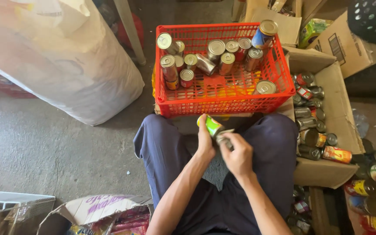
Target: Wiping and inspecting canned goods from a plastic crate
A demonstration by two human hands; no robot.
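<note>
I sit with dark blue trousers, knees apart, over a concrete floor. My left hand [205, 139] grips a tin can with a green and yellow label [213, 125], held just below the front wall of a red plastic crate [223, 102]. My right hand [239, 154] is closed at the can's lower end, fingers on a grey piece that looks like peeled label or lid; which one I cannot tell. Inside the crate lie several tin cans [216, 48], some bare metal, some labelled, mostly along its far side.
A cardboard box [340, 117] on my right holds several more cans [312, 126]. Loose labelled cans [373, 187] lie at the lower right. A big white sack [62, 56] fills the upper left. A torn carton [96, 206] and a wire rack [9, 204] sit at the lower left.
</note>
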